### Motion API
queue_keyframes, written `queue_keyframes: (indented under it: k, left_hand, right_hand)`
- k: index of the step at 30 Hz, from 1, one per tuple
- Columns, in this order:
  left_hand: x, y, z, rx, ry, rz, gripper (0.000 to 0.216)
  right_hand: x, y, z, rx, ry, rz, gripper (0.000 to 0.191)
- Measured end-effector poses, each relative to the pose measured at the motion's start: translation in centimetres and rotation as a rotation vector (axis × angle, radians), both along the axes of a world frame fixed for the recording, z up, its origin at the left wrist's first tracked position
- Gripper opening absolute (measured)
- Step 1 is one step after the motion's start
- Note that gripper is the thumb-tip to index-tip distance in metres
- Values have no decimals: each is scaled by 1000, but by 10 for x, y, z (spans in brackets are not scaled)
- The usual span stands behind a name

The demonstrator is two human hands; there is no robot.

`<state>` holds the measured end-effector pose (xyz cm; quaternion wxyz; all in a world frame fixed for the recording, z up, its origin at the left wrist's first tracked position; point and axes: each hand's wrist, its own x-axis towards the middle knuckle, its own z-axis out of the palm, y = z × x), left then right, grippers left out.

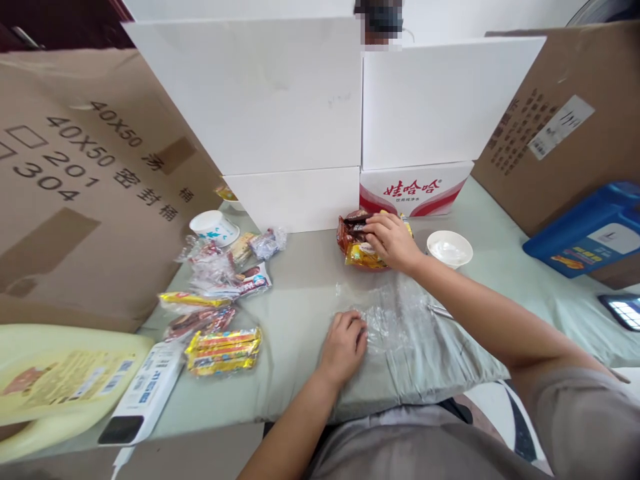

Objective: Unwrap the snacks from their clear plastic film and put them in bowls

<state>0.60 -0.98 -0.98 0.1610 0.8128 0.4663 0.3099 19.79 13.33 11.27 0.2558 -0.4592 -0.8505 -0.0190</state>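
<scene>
My right hand (393, 241) lies over a heap of wrapped snacks (365, 255) in a reddish bowl (379, 268), its fingers stretched out across the top packets. The wrappers are dark brown, red and yellow; the fingers touch a dark one, and no firm grip shows. My left hand (343, 345) rests on the table nearer to me, fingers curled in at the left edge of a crumpled clear plastic bag (387, 327). The fingertips are partly hidden there. A white bowl (449, 249) stands just right of my right hand.
Several snack packets (225, 350) lie at the left, near a tipped paper cup (215, 228). A yellowish jug (65, 373) and white power strip (145, 393) occupy the near left. Boxes (295, 100) wall the back. A blue bottle (590, 230) and a phone (621, 312) are at right.
</scene>
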Motion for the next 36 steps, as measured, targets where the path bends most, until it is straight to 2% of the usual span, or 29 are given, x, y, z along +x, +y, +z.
queue_keyframes:
  k: [2, 5, 8, 11, 13, 17, 19, 20, 21, 26, 29, 32, 34, 36]
  left_hand:
    - [2, -1, -1, 42, 53, 29, 21]
    - [2, -5, -3, 81, 158, 82, 39]
    - [-7, -10, -1, 54, 232, 154, 48]
    - [-26, -16, 8, -4, 285, 155, 40]
    - [-40, -20, 16, -32, 291, 73, 33]
    - [-58, -30, 28, -96, 237, -231, 33]
    - [-63, -35, 28, -144, 187, -305, 16]
    - [-65, -37, 27, -169, 151, -311, 7]
    - [-68, -38, 26, -195, 112, -300, 7]
    - [-86, -43, 35, -436, -8, -180, 15]
    - [-88, -39, 49, -600, -4, -251, 23]
    - [-72, -30, 58, -594, 65, -296, 23]
    - [-55, -23, 57, -512, 128, -240, 28]
    - [-39, -18, 53, -452, 217, -135, 34]
  right_hand:
    - [-3, -36, -10, -53, -13, 139, 30]
    - [1, -92, -35, -287, -265, 351, 31]
    - [22, -130, -51, -445, -434, 342, 52]
    - [54, -148, -53, -559, -417, 273, 58]
    - [72, -155, -52, -605, -384, 253, 48]
    - [91, -168, -56, -623, -222, 253, 15]
    - [92, -174, -60, -636, -127, 266, 10]
    - [92, -177, -61, -651, -100, 264, 11]
    - [91, -179, -63, -669, -85, 254, 13]
    - [95, -185, -61, -826, -25, 236, 28]
    - [94, -179, -57, -911, 96, 289, 33]
    - [76, -166, -57, -795, 202, 217, 33]
    - [55, -155, -63, -693, 207, 148, 34]
    - [35, -144, -72, -609, 120, 67, 34]
